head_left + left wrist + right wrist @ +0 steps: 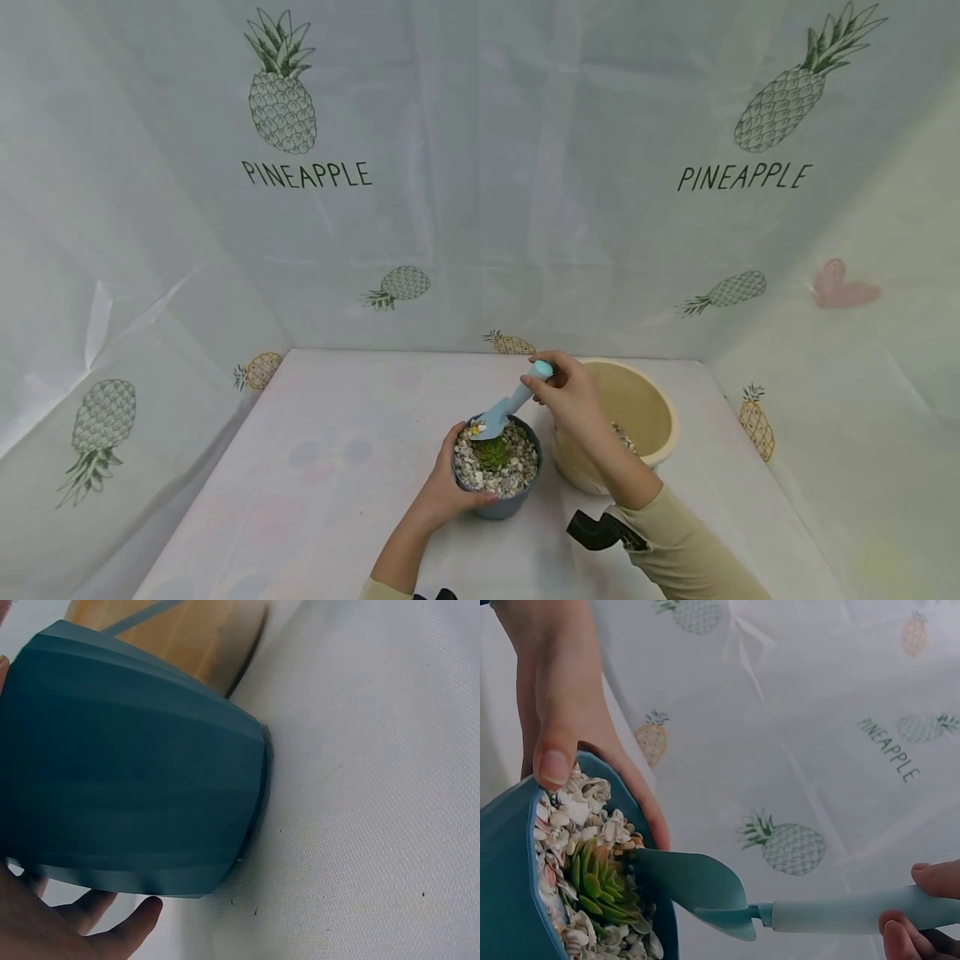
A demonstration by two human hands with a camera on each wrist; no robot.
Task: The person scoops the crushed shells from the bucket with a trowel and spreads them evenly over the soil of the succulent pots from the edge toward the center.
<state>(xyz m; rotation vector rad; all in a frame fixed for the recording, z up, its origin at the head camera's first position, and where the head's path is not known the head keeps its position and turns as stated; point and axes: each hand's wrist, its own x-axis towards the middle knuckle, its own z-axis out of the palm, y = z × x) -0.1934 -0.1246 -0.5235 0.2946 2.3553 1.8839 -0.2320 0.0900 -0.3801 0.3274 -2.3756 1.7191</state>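
A blue flowerpot [498, 507] stands on the table, filled with small shells [577, 806] around a green succulent [600, 885]. My left hand [442, 492] grips the pot at its rim, thumb on the near side and fingers along the left wall. In the left wrist view its fingertips lie against the pot's side. My right hand [570, 396] pinches the handle of a light blue trowel [517, 400]. The trowel's blade [694, 881] points down over the pot's far left edge, beside the succulent, with its tip at the shells.
A larger cream pot [652, 417] stands right of the blue one, partly behind my right forearm, with some shells [622, 437] inside. The white table [315, 467] meets pineapple-printed sheets [480, 208] at the back and sides. A few dark specks dot the cloth.
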